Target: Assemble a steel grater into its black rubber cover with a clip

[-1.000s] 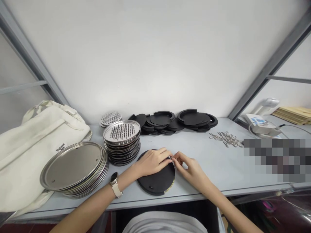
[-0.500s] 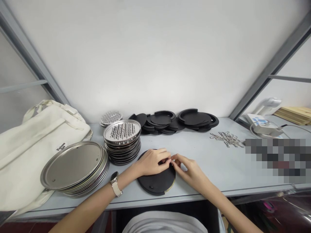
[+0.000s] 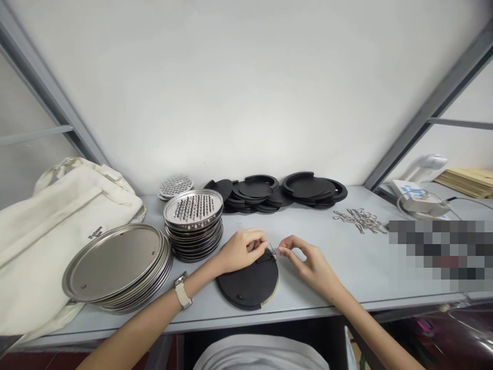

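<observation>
A round black disc (image 3: pixel 248 282) with a gold-coloured strip along its lower right rim lies flat before me. My left hand (image 3: pixel 243 251) rests over its upper part, thumb and index finger pinched at one end of a thin metal wire clip (image 3: pixel 273 253). That clip sits at the disc's upper right edge. Just to the right, my right hand (image 3: pixel 308 262) has its thumb and index finger closed together, a small gap from the clip. Whether anything is between those fingertips is too small to see.
On the left stand stacks of silver round plates (image 3: pixel 115 262) and grater discs (image 3: pixel 194 208), beside a cream bag (image 3: pixel 69 221). Black rings and discs (image 3: pixel 258 187) are piled along the wall. Loose metal clips (image 3: pixel 360 220) lie to the right, near a white device (image 3: pixel 419 198).
My right hand has drawn back slightly to the right, away from my left fingers. The metal clip at the disc's edge now shows between the hands.
</observation>
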Demonstrator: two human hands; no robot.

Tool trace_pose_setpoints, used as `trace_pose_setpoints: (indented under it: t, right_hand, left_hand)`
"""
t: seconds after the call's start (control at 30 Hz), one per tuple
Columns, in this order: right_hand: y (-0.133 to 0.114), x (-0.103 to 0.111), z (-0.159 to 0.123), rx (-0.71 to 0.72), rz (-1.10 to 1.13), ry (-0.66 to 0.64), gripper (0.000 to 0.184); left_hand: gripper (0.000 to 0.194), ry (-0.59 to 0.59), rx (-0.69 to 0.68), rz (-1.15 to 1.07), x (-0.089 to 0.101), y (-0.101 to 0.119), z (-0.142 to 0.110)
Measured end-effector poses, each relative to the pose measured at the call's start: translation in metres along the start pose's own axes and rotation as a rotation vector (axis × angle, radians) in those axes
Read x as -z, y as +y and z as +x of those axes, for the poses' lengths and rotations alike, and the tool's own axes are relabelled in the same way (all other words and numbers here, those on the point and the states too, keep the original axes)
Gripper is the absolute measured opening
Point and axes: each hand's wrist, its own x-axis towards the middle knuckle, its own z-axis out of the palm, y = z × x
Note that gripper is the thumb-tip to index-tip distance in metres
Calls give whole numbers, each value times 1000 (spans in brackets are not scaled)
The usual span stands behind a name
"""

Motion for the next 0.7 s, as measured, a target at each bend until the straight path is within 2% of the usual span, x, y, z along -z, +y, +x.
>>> trace_pose_setpoints:
  t: [0.27,0.53,0.7]
  right_hand:
    - [-1,-11,-3,109,-180,50,29]
    - [5,-14,-3,101,-133,37,27]
    - [9,-17,-3,127,-79,60,33]
  left_hand:
    - [21,-1,37,-93,-5,3,-1]
    - [24,-1,71,-120,-11,2,-2]
    - [25,26,94,-152,-11,-1,-1]
